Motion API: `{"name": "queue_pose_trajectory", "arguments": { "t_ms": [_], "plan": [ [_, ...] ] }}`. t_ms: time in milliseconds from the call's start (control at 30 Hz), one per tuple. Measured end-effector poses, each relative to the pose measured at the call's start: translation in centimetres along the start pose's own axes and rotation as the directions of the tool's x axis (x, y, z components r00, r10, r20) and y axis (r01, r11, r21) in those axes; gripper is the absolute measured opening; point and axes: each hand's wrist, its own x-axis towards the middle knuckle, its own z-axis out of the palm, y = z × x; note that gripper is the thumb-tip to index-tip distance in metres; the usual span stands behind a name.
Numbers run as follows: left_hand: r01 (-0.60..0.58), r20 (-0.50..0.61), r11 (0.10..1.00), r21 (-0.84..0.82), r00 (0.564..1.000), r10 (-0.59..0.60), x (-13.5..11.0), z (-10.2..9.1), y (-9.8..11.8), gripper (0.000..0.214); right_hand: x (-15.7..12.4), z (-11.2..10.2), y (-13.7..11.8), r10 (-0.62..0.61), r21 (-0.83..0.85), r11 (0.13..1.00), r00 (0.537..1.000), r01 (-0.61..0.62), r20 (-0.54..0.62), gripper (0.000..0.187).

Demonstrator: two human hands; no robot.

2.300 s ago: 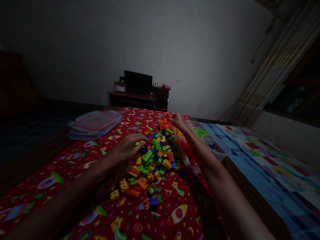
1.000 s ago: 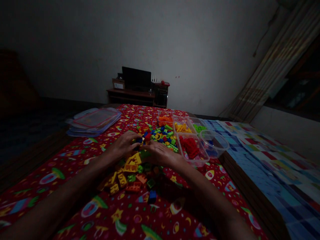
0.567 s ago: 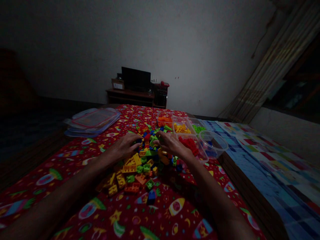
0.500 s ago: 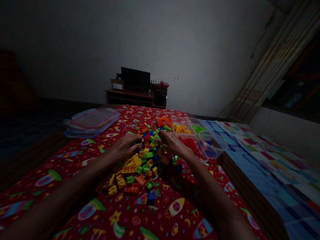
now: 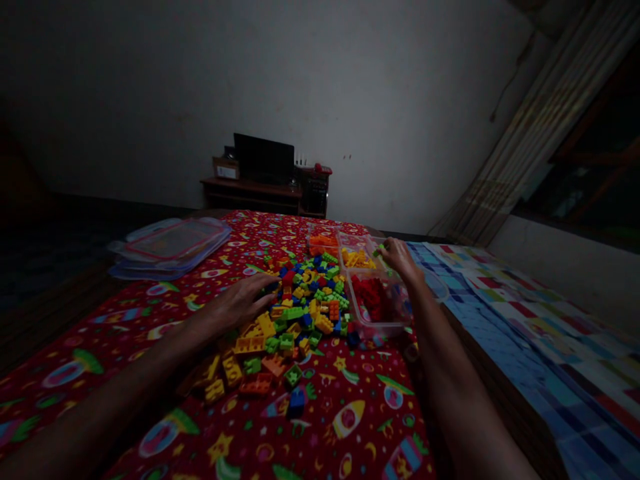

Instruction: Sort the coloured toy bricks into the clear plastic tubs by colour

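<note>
A heap of mixed toy building bricks (image 5: 305,300) in yellow, green, blue, red and orange lies on the red patterned cloth (image 5: 345,427). At the heap's left edge rests my left hand (image 5: 245,298), thumb and fingers apart. A dark patch between them is too dim to make out. My right hand (image 5: 400,259) is over the containers on the right, its fingers pinching a green toy brick (image 5: 379,251). Under and near it are a clear container of yellow bricks (image 5: 359,259) and a nearer one with red bricks (image 5: 370,298). My right hand and forearm partly hide the containers behind.
Orange bricks (image 5: 323,244) fill another container at the back. A round clear tub (image 5: 439,285) is partly hidden by my right arm. Stacked clear lids (image 5: 173,243) lie at the left. A blue checked bedspread (image 5: 480,333) spreads to the right; a desk with a monitor (image 5: 264,159) stands beyond.
My right hand has moved from the heap rightward to the containers, now with a green brick in its fingers. My left hand stays at the heap's left edge. The view has shifted slightly.
</note>
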Motion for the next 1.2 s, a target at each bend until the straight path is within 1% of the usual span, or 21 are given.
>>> {"name": "queue_pose_trajectory", "arguments": {
  "t_ms": [100,167,267,333,433,500,533,600,667,733,800,867,933,1000,1067,1200],
  "plan": [
    [0.003,-0.01,1.0,0.005,1.0,-0.002,0.0,0.2,-0.3,0.039,2.0,-0.1,1.8,0.111,-0.12,0.987,0.994,-0.109,0.017,0.027],
    [-0.001,-0.015,1.0,0.014,1.0,0.001,-0.1,0.5,-0.7,0.039,2.8,0.0,2.6,0.15,-0.149,0.978,0.988,-0.143,0.035,0.03],
    [-0.005,-0.021,0.999,0.032,1.0,0.006,-0.1,0.7,-1.0,0.04,3.5,0.3,2.9,0.143,-0.139,0.981,0.988,-0.135,0.05,0.031],
    [-0.006,-0.019,0.999,0.034,1.0,0.007,-0.2,0.8,-1.0,0.041,3.7,0.3,2.4,0.125,-0.124,0.985,0.991,-0.119,0.043,0.031],
    [-0.005,-0.01,1.0,0.024,1.0,0.006,-0.2,0.8,-0.8,0.042,3.1,0.1,0.3,0.019,-0.028,0.999,1.0,-0.018,0.018,0.03],
    [-0.002,-0.001,1.0,0.017,1.0,0.002,-0.2,0.6,-0.5,0.043,2.0,-0.1,-2.1,-0.109,0.085,0.991,0.994,0.108,0.009,0.027],
    [0.0,-0.001,1.0,0.014,1.0,0.0,-0.2,0.6,-0.4,0.044,1.2,-0.2,-3.4,-0.179,0.141,0.974,0.984,0.176,0.013,0.026],
    [0.0,0.001,1.0,0.004,1.0,0.0,-0.2,0.5,-0.2,0.044,-0.7,-0.2,-6.3,-0.325,0.239,0.922,0.945,0.306,0.044,0.025],
    [-0.014,0.005,1.0,-0.008,1.0,0.014,-0.2,0.4,-0.2,0.043,-2.8,-0.1,-8.9,-0.415,0.297,0.88,0.905,0.371,0.1,0.024],
    [-0.028,-0.019,1.0,-0.011,0.999,0.028,-0.2,0.2,-0.1,0.044,-4.8,0.4,-11.0,-0.489,0.314,0.848,0.859,0.428,0.151,0.022],
    [-0.049,-0.062,0.999,-0.006,0.997,0.048,0.0,0.1,0.2,0.045,-6.4,1.3,-12.4,-0.542,0.297,0.827,0.819,0.478,0.189,0.023],
    [-0.107,-0.075,0.994,-0.007,0.992,0.106,0.1,0.2,0.5,0.045,-7.4,2.3,-13.2,-0.57,0.273,0.814,0.795,0.512,0.208,0.025],
    [-0.207,-0.033,0.978,-0.011,0.978,0.206,0.2,0.6,0.9,0.042,-7.9,3.2,-13.4,-0.593,0.267,0.8,0.777,0.538,0.211,0.03],
    [-0.285,0.019,0.958,0.004,0.958,0.285,0.2,1.0,1.2,0.038,-8.0,3.7,-13.2,-0.599,0.262,0.796,0.772,0.546,0.212,0.034],
    [-0.31,0.05,0.951,0.02,0.95,0.309,0.2,1.3,1.4,0.033,-7.9,3.7,-12.8,-0.579,0.252,0.811,0.788,0.528,0.211,0.036],
    [-0.253,0.05,0.967,-0.025,0.966,0.254,0.1,0.6,1.5,0.03,-7.6,2.9,-12.0,-0.514,0.265,0.846,0.841,0.463,0.172,0.036]
  ]
}}
